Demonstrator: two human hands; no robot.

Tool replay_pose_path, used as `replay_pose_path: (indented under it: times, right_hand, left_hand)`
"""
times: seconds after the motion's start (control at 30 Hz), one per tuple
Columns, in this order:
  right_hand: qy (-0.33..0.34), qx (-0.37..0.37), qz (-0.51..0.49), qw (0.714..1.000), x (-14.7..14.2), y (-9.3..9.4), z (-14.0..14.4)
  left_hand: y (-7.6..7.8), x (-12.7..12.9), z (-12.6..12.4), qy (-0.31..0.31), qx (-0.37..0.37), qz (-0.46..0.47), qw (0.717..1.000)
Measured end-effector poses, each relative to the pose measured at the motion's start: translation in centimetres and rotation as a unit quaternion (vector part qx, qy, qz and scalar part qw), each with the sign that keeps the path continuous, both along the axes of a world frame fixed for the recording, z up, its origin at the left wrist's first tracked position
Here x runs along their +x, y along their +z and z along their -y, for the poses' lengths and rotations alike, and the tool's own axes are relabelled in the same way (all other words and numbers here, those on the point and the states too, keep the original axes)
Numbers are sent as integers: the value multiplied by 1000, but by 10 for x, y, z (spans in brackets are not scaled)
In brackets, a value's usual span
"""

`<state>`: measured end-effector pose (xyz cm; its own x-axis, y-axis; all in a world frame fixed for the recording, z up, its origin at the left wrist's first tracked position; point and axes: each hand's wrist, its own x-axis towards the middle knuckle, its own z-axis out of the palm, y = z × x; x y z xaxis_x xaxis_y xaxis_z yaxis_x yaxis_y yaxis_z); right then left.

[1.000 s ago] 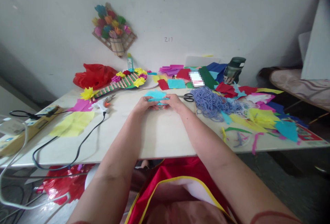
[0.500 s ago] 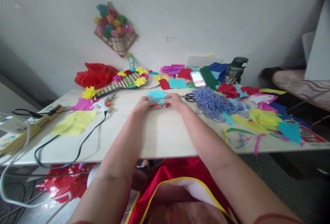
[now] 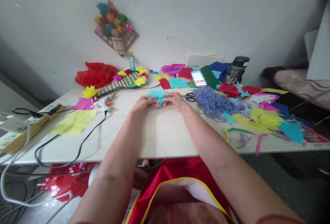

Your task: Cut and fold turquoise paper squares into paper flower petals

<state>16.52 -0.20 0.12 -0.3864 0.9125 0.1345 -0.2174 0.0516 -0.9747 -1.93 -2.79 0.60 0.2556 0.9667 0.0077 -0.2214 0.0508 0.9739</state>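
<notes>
Your left hand (image 3: 143,104) and right hand (image 3: 176,101) meet over the middle of the tabletop (image 3: 160,134), both with a pinching grip on one folded piece of turquoise paper (image 3: 156,95). Your fingertips close on its near edge from either side, and the paper sits low, at or just above the surface; you cannot tell from here whether it touches.

Just beside your right hand, toward the wall, lie black-handled scissors (image 3: 190,97). Next to them on your right is a heap of blue-violet yarn (image 3: 213,102), and beyond that a spread of coloured paper scraps (image 3: 263,115) in yellow, red, pink and turquoise running to the tabletop's right edge. A dark green flask (image 3: 236,69) stands upright near the wall behind the scraps, with flat stacks of coloured paper sheets (image 3: 177,76) to its left.

On your left side, a white glue gun (image 3: 104,103) lies near your left hand, its black cord (image 3: 74,141) trailing toward the near edge. A pink sheet (image 3: 83,104) and a pale yellow sheet (image 3: 73,122) lie flat beside it. Behind them rests a woven green-and-pink fan-shaped piece (image 3: 121,81) trimmed with paper flowers, a red plastic bag (image 3: 94,74) beyond it, and a small glue bottle (image 3: 131,61) upright against the wall. A paper flower basket (image 3: 114,26) hangs on the wall above. A power strip (image 3: 23,127) sits at the far left edge.
</notes>
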Motion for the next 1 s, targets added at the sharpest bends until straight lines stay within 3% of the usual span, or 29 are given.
replay_pose_path:
  times: [0.7, 1.0]
  right_hand:
    - [10, 32, -15, 999, 1, 5, 3]
    - [26, 37, -40, 998, 3, 9, 6]
  left_hand:
    - [-4, -4, -4, -16, -5, 52, 999]
    - [1, -3, -4, -18, -4, 61, 998]
